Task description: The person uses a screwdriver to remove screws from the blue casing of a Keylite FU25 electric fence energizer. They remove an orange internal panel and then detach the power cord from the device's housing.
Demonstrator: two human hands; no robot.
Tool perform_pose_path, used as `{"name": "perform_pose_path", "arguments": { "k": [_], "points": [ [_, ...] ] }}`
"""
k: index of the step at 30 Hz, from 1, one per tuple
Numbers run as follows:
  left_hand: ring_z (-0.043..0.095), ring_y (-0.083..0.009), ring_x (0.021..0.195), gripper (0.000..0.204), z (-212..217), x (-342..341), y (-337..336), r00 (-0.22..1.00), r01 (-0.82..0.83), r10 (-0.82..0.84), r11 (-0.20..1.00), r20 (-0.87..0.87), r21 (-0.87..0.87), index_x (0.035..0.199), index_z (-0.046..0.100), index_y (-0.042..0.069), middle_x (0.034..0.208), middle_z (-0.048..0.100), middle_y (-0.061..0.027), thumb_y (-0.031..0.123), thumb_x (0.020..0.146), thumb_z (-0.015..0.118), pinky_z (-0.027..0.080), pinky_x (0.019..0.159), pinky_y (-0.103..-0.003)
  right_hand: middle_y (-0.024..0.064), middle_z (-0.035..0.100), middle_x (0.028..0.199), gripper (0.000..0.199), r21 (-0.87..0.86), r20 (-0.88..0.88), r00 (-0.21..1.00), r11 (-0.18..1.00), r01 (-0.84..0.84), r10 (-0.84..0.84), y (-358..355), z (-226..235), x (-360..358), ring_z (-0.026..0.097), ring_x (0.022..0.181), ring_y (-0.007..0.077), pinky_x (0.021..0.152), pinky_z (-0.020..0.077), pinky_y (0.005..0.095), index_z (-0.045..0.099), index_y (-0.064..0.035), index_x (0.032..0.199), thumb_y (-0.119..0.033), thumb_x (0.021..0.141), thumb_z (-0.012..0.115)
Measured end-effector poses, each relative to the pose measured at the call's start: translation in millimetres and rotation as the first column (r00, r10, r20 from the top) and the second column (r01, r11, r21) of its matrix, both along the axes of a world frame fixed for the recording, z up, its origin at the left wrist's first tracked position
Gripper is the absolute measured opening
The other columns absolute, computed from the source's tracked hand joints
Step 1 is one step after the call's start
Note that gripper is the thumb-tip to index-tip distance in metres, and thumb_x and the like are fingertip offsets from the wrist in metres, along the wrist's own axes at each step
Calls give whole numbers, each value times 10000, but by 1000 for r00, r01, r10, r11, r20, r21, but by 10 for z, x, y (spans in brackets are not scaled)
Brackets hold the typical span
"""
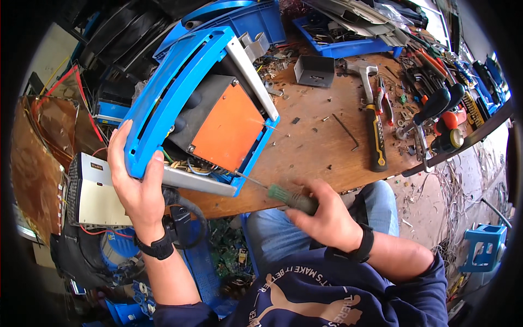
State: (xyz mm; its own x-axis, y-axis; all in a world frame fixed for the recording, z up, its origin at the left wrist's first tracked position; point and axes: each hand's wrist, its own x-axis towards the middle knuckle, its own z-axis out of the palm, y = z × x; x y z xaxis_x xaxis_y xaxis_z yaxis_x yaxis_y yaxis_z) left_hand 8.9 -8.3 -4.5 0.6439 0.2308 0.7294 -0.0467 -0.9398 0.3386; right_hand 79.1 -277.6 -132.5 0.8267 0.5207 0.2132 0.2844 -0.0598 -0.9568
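Observation:
My left hand [136, 185] is closed on the lower left corner of a blue-framed device [159, 126], which stands tilted on the table. Inside the frame sits a dark grey metal box with an orange panel [231, 128] and screws at its corners. Loose wires [182, 163] show beneath that box. In my right hand [329, 218] is a green-handled screwdriver [283, 196], slightly blurred. Its thin shaft points left to the frame's lower right corner; whether the tip sits in a screw I cannot tell.
A hammer [376, 125], red-handled pliers [385, 103] and a hex key [346, 132] lie right on the wooden table [305, 147]. Behind are a small black metal cover [314, 71] and a blue scrap tray [348, 52]. More tools crowd the right edge. A cream-coloured box [101, 191] stands left.

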Motion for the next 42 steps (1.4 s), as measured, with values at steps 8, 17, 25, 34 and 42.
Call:
{"name": "perform_pose_path", "arguments": {
  "k": [8,17,25,34,42],
  "points": [
    [520,-203,1101,534,7,1,-10,999,-46,47,994,-5,100,1324,459,-24,1269,506,-133,72,820,609,419,954,-324,109,565,793,295,259,-919,324,963,72,223,-77,-62,47,466,507,142,413,351,241,551,21,966,-262,962,472],
    [495,-260,1147,548,14,-16,-19,999,-44,44,997,5,58,1301,477,-21,1282,494,-170,86,788,636,393,985,-367,106,546,907,337,-270,702,683,963,-7,202,-126,-74,43,566,736,286,619,495,399,629,-103,1059,-103,726,681],
    [426,-351,1257,578,31,-26,-38,999,-39,39,999,-3,-28,1294,488,10,1336,449,-211,99,752,668,328,1061,-444,80,555,812,279,-56,-305,952,998,12,-29,-16,-84,-62,545,635,171,532,439,300,575,-1,1082,-195,885,612],
    [536,-272,1015,368,-233,-548,-770,972,211,-188,962,140,-175,1067,547,-45,1085,552,-152,178,807,682,400,897,-374,95,541,812,159,3,-74,997,1000,6,-6,-35,-272,-51,544,691,185,613,447,300,538,13,1023,-95,911,566],
    [614,-151,855,407,-1464,-217,-1143,654,-237,-756,-214,7,-948,1127,590,39,931,640,-58,407,971,510,503,744,-314,176,485,940,212,-10,-80,996,999,-34,33,-36,-279,-164,528,788,303,720,452,367,492,14,1063,-42,878,579]
  ]
}}
